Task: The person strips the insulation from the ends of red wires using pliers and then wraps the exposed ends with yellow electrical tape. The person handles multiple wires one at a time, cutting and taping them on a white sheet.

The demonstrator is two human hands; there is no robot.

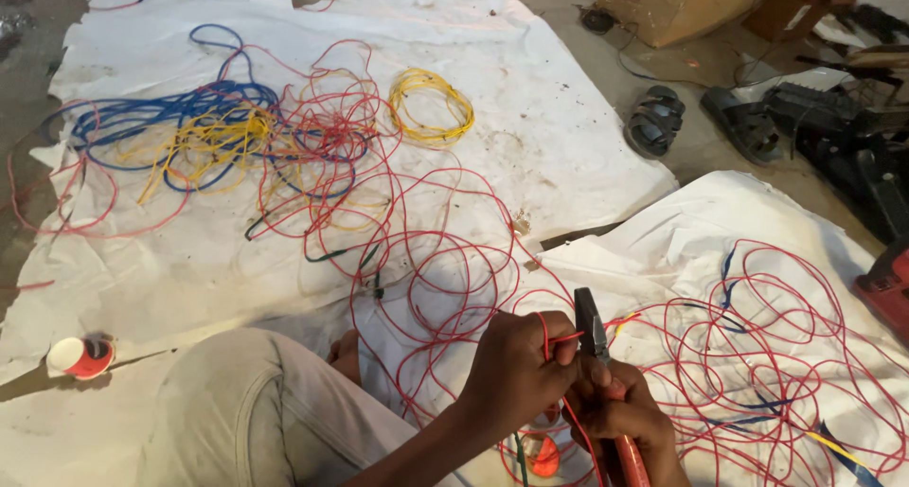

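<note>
lower centre of frame: our left hand point(516, 369) pinches thin red insulated wire point(559, 338); our right hand point(625, 416) grips orange-handled steel pliers point(592, 328), upright, jaws touching the wire's right end.

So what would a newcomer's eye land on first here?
Probably the red wire looping in tangles across the white sheet, from the centre to the right. Next, the blue and yellow tangle at upper left, with a neat yellow coil beside it. At bottom centre, the left hand pinches a red strand at the pliers held in the right hand.
</note>
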